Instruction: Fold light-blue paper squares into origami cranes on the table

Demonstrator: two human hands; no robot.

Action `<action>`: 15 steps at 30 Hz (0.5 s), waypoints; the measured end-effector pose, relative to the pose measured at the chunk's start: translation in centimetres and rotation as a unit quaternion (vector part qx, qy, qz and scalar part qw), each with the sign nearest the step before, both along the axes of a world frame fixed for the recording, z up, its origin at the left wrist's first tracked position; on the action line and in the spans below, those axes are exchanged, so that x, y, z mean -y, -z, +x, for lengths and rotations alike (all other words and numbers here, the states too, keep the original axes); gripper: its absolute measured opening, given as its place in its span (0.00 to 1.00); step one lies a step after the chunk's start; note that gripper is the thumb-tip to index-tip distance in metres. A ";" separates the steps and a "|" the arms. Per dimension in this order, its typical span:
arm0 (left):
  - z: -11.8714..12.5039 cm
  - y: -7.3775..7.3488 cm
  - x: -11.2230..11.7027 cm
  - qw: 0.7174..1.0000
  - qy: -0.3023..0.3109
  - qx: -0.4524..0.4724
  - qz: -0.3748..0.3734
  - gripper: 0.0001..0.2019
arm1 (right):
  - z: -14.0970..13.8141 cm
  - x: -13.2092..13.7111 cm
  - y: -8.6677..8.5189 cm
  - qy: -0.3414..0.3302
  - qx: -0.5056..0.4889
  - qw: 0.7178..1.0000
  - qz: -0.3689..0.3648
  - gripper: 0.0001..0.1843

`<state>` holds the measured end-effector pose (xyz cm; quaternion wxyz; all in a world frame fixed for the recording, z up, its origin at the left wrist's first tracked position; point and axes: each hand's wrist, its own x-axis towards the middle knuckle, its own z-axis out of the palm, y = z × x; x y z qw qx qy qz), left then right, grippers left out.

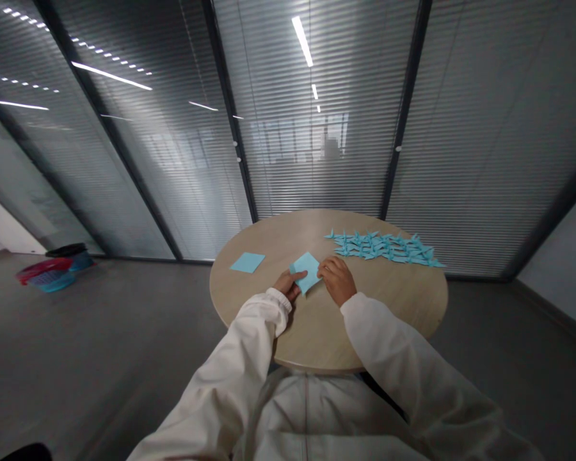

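Note:
A light blue sheet of origami paper (308, 270) is held just above the table between both hands, one corner pointing toward me. My left hand (289, 284) grips its left side, the thumb lying on top and the fingers underneath. At the right corner, the fingertips of my right hand (336, 279) pinch the paper's edge. Creases on the sheet are too small to make out. To the left lies a flat stack or sheet of blue paper (248, 262). Beyond my right hand, several folded blue paper cranes (384, 246) sit in close rows.
The round wooden table (312, 349) stands against a glass partition with blinds (317, 179). On the floor at far left are a red and blue plastic basket (48, 274) and a dark-rimmed one (72, 255). A white wall (564, 256) is at the right.

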<state>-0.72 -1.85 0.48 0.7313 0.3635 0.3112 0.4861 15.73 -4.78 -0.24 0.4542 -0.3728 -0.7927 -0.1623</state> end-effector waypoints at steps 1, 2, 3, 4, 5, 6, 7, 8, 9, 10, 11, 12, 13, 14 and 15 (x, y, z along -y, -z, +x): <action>0.0 0.1 -0.1 1.000 -0.001 -0.001 -0.004 0.17 | 0.0 0.0 -0.1 -0.001 0.008 1.000 0.005 0.10; -0.1 0.3 -0.2 1.000 -0.004 0.000 -0.006 0.17 | 0.0 0.0 -0.1 -0.001 0.015 1.000 0.008 0.11; -0.1 0.5 -0.3 1.000 -0.007 0.004 -0.006 0.17 | 0.0 -0.1 -0.1 0.000 0.022 1.000 0.010 0.11; -0.1 0.6 -0.5 1.000 -0.010 0.009 -0.006 0.17 | 0.0 -0.1 -0.1 0.003 0.030 0.999 0.011 0.11; -0.2 0.9 -0.7 1.000 -0.016 0.015 -0.004 0.17 | 0.0 -0.2 -0.1 0.007 0.041 0.999 0.009 0.11; -0.2 1.1 -0.9 1.000 -0.022 0.022 -0.004 0.17 | 0.0 -0.2 0.0 0.012 0.053 0.999 0.006 0.11; -0.3 1.3 -1.1 0.999 -0.028 0.029 -0.005 0.17 | -0.1 -0.2 0.0 0.016 0.067 0.998 0.002 0.11; -0.4 1.5 -1.3 0.999 -0.032 0.037 -0.005 0.16 | -0.1 -0.2 0.1 0.017 0.082 0.997 -0.002 0.12; -0.5 1.6 -1.5 0.998 -0.032 0.047 -0.004 0.16 | -0.3 -0.2 0.1 0.015 0.096 0.995 -0.008 0.12; -0.5 1.8 -1.7 0.998 -0.031 0.057 -0.001 0.16 | -0.4 -0.1 0.2 0.007 0.109 0.994 -0.014 0.13; -0.6 1.9 -1.8 0.997 -0.029 0.066 0.001 0.16 | -0.6 0.0 0.2 -0.005 0.122 0.992 -0.021 0.13; -0.7 1.9 -1.9 0.997 -0.027 0.073 0.003 0.16 | -0.8 0.2 0.1 -0.019 0.131 0.991 -0.027 0.13; -0.7 1.9 -2.0 0.997 -0.026 0.077 0.005 0.16 | -1.0 0.4 0.0 -0.033 0.138 0.989 -0.033 0.12; -0.8 1.9 -2.1 0.996 -0.026 0.080 0.006 0.15 | -1.2 0.6 -0.1 -0.044 0.144 0.988 -0.041 0.11; -0.8 1.9 -2.1 0.996 -0.028 0.082 0.008 0.15 | -1.3 0.8 -0.2 -0.052 0.148 0.986 -0.051 0.10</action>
